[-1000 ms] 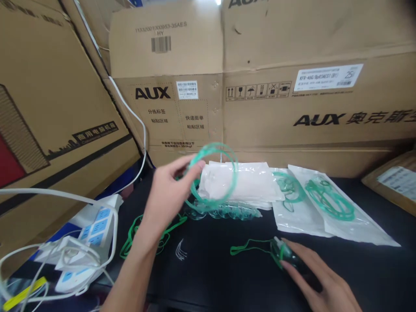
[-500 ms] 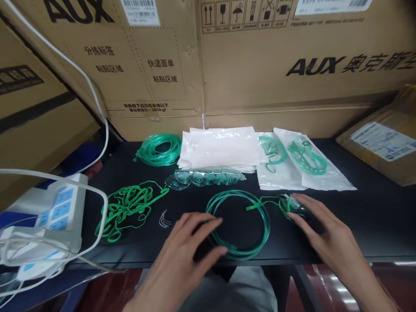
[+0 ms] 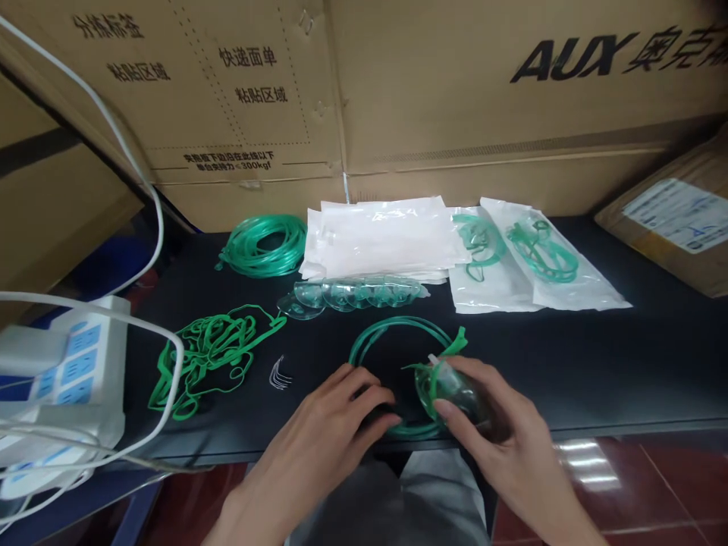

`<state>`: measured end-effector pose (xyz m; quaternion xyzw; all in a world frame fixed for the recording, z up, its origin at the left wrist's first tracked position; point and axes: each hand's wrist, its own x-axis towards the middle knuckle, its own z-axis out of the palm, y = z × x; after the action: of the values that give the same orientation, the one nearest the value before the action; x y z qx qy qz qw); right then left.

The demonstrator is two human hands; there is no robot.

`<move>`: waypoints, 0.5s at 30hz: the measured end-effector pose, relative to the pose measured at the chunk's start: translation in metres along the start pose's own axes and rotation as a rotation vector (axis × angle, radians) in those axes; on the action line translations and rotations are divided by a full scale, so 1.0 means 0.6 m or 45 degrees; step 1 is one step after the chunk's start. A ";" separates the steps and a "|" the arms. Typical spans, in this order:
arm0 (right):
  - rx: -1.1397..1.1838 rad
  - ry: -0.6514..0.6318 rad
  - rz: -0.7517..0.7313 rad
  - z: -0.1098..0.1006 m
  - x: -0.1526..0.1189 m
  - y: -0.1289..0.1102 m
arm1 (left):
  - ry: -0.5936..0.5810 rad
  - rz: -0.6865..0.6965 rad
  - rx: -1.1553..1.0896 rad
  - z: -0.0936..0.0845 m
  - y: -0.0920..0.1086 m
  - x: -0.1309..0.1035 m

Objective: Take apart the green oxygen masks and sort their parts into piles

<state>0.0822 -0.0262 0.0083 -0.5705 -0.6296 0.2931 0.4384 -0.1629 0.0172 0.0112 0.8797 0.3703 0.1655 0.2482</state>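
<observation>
A coil of green tubing [image 3: 424, 324] lies on the table in front of me. My left hand [image 3: 346, 421] is over its lower left side, fingers curved, with a gap between thumb and forefinger. My right hand [image 3: 494, 421] is closed around a clear green oxygen mask [image 3: 425, 387] above the coil's right side. A green elastic strap [image 3: 456, 343] hangs from the mask, and a small white strip shows at its top. The hand hides much of the mask. A row of clear masks [image 3: 346, 294] lies behind the coil.
White pouches [image 3: 381, 235] are stacked at the back, with bagged mask sets [image 3: 546, 254] to their right. Another tubing coil [image 3: 265, 246], tangled green straps [image 3: 210, 349] and thin white strips [image 3: 278, 374] lie leftward. A power strip [image 3: 85, 371] with white cables is far left; cardboard boxes [image 3: 455, 98] stand behind.
My right hand has brought the mask leftward, over the coil's right side. My left hand has settled lower over the coil's left part, fingers more curled. The view has tilted down a little.
</observation>
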 end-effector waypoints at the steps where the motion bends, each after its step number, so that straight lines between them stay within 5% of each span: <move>1: 0.008 -0.047 0.037 0.006 -0.001 0.007 | -0.035 0.012 0.023 -0.004 0.001 0.005; 8: 0.012 -0.004 0.258 0.024 -0.008 0.022 | -0.303 0.112 0.184 -0.019 0.003 0.028; 12: 0.240 0.027 0.330 0.029 0.000 0.012 | -0.219 0.054 0.175 -0.004 -0.002 0.017; 15: 0.372 0.138 0.353 -0.007 0.009 0.014 | -0.072 -0.076 -0.023 0.004 -0.006 0.007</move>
<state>0.0901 -0.0202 0.0042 -0.5969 -0.4714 0.4076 0.5053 -0.1611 0.0217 0.0080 0.8703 0.3877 0.1367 0.2714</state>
